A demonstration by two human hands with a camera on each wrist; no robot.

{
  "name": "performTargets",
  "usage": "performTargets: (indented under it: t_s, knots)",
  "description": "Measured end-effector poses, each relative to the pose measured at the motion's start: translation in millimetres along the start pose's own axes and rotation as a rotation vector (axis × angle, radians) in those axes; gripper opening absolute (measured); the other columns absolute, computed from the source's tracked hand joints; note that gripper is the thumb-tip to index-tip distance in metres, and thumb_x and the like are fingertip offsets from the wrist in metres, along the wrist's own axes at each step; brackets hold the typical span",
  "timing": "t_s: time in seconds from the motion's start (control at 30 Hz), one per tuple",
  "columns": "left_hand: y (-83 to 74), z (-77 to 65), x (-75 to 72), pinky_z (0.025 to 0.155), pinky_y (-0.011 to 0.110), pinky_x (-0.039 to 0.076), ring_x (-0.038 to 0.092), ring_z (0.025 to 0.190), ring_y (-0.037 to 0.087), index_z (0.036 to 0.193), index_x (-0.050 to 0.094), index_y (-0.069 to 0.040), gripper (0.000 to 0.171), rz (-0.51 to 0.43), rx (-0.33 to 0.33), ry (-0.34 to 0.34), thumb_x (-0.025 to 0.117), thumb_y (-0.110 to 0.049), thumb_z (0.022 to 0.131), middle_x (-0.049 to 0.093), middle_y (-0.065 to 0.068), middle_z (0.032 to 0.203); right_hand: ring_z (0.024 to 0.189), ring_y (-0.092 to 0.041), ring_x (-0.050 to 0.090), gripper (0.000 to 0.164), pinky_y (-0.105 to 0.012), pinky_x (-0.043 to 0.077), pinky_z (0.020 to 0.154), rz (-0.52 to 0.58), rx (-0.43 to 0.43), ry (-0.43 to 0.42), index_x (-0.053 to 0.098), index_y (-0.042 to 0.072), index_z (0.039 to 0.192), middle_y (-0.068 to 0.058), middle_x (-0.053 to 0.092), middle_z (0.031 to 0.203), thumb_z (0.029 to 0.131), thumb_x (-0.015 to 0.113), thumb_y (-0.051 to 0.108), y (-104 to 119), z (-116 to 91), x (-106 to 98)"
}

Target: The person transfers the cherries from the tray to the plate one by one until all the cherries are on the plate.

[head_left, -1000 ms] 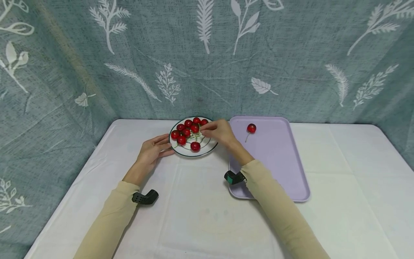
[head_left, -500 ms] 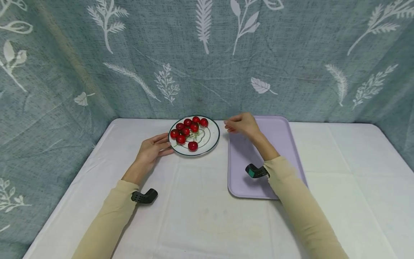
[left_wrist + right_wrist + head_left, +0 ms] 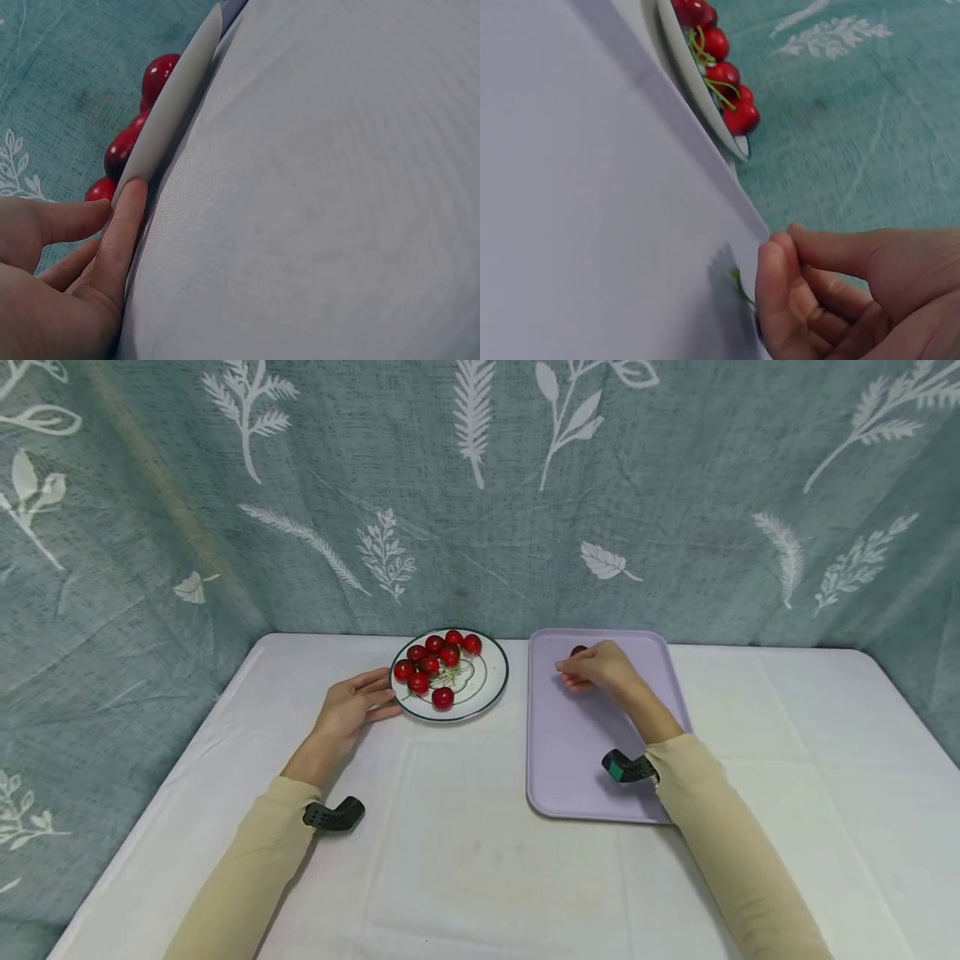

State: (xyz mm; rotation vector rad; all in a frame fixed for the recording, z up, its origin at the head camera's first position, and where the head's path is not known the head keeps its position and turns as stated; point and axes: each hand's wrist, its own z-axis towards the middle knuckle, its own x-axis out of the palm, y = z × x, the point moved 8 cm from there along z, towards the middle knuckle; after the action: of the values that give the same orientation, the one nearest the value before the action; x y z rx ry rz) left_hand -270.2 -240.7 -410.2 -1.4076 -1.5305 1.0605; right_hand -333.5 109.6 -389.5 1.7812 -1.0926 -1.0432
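Note:
A white plate (image 3: 491, 681) with a dark rim holds several red cherries (image 3: 417, 682) and a few green stems. My left hand (image 3: 345, 714) touches the plate's left edge; in the left wrist view its fairly straight fingers (image 3: 124, 225) lie against the rim and outer side. Over the lilac tray (image 3: 570, 760), my right hand (image 3: 600, 668) has thumb and fingertips brought together, and nothing shows between them. Just behind those fingers a lone cherry (image 3: 578, 650) peeks out, mostly hidden. Close by the fingers in the right wrist view, a green stem (image 3: 740, 286) lies over the tray.
The plate and tray stand side by side at the back of a white-covered table (image 3: 465, 860). A green curtain (image 3: 487, 543) with white leaf prints hangs directly behind them. Each wrist wears a black device.
My right hand has moved from above the plate rightward over the tray, now covering most of the lone cherry. One cherry at the plate's front shifted slightly left. My left hand stayed put.

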Motion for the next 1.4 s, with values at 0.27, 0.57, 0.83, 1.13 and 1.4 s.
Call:
performTargets:
  t_s: [0.27, 0.57, 0.83, 1.13, 1.4]
  knots:
    - [1.9, -3.6, -1.6, 0.086, 0.025, 0.060, 0.065, 0.093, 0.008, 0.151, 0.032, 0.002, 0.055, 0.008, 0.006, 0.005, 0.049, 0.005, 0.099, 0.035, 0.023, 0.151, 0.054, -0.006, 0.062, 0.034, -0.019, 0.061, 0.057, -0.021, 0.079, -0.070, 0.067, -0.014, 0.105, 0.000, 0.066, 0.062, 0.091, 0.071, 0.016, -16, -5, -19]
    - [3.5, -3.8, -1.9, 0.087, 0.025, 0.060, 0.064, 0.095, 0.007, 0.151, 0.031, 0.003, 0.055, 0.006, 0.014, 0.013, 0.049, 0.005, 0.099, 0.035, 0.023, 0.151, 0.049, -0.006, 0.062, 0.038, -0.020, 0.061, 0.055, -0.130, 0.143, -0.148, 0.065, -0.012, 0.099, -0.001, 0.065, 0.060, 0.089, 0.074, 0.024, -19, -2, -23]
    - [2.9, -3.0, -0.4, 0.086, 0.025, 0.060, 0.066, 0.092, 0.006, 0.151, 0.031, 0.002, 0.056, 0.006, 0.020, 0.017, 0.049, 0.005, 0.098, 0.035, 0.023, 0.151, 0.041, -0.005, 0.059, 0.031, -0.016, 0.057, 0.051, -0.393, 0.080, -0.234, 0.074, -0.002, 0.072, 0.002, 0.062, 0.048, 0.083, 0.079, 0.027, -4, 2, -28]
    - [1.0, -2.7, -0.4, 0.086, 0.025, 0.060, 0.066, 0.092, 0.007, 0.151, 0.031, 0.003, 0.055, 0.011, 0.037, 0.025, 0.049, 0.005, 0.098, 0.034, 0.024, 0.151, 0.037, -0.002, 0.056, 0.028, -0.014, 0.055, 0.059, -0.464, 0.061, -0.248, 0.075, -0.003, 0.075, 0.007, 0.058, 0.043, 0.082, 0.080, 0.023, -3, 5, -30]
    - [1.7, -2.4, -0.9, 0.086, 0.025, 0.060, 0.066, 0.092, 0.007, 0.151, 0.032, 0.003, 0.055, 0.012, 0.038, 0.024, 0.050, 0.005, 0.098, 0.035, 0.023, 0.151, 0.038, -0.003, 0.057, 0.025, -0.016, 0.056, 0.048, -0.378, 0.078, -0.246, 0.075, -0.003, 0.076, 0.006, 0.059, 0.045, 0.082, 0.080, 0.021, -9, 7, -32]
